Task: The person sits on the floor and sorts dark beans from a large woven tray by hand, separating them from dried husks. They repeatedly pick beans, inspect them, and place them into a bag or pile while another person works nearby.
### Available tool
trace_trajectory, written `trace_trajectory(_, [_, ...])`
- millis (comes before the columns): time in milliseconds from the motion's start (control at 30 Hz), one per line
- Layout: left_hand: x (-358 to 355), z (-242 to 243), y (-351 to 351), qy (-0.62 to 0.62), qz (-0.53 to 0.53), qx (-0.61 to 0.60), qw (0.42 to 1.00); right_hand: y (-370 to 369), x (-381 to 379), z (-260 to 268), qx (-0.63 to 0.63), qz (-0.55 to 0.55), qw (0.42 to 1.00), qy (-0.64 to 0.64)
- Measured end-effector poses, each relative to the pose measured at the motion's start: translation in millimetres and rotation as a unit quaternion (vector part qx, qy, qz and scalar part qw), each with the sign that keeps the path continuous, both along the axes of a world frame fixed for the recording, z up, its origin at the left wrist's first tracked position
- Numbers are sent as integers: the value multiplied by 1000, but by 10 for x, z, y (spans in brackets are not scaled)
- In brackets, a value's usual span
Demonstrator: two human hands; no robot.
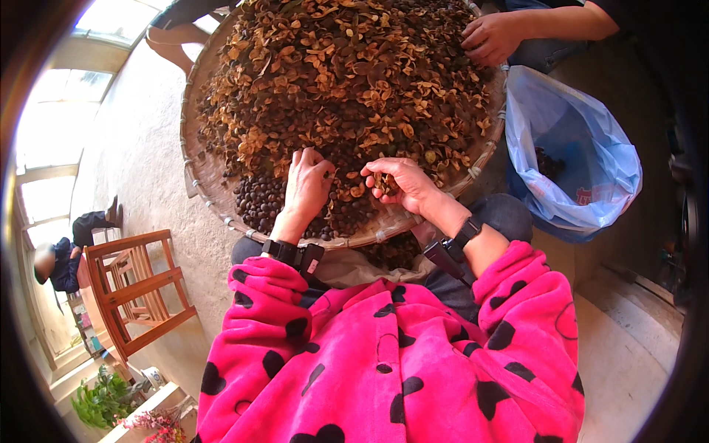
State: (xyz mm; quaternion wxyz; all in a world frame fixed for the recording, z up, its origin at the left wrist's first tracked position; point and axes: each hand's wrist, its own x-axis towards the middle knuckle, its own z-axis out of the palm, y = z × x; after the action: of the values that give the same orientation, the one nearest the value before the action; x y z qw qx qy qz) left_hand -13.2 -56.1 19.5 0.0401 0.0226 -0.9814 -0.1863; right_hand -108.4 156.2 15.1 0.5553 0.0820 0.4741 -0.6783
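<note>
A round woven bamboo tray (354, 241) holds a heap of dry brown husks (332, 72), with round dark seeds (259, 199) gathered along its near left edge. Over the near part of the heap, my left hand (308, 185) has thumb and fingertips pinched together around something small that I cannot make out. My right hand (403, 183), palm partly turned up, has its fingers curled around several dry husk pieces (386, 184). The two hands are apart, with seeds and husks between them. Both wrists carry black strapped devices.
Another person's hand (490, 39) touches the heap at the far right. A blue plastic bag (570, 160) stands open right of the tray, dark pieces inside. Below the tray's near rim lies a pale sack (338, 268) with husks. A wooden frame (141, 293) and a distant person (66, 266) are left.
</note>
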Motion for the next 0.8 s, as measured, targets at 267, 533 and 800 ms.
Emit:
trace_trajectory(267, [93,191,104,52,-10,74,996,-82,44,24,41,74,995,48])
trace_trajectory(533, [234,552,435,-13,-22,199,980,-125,94,72,-40,157,983,91])
trace_trajectory(800, [488,667,87,-235,64,321,915,126,384,239,-97,405,892,173])
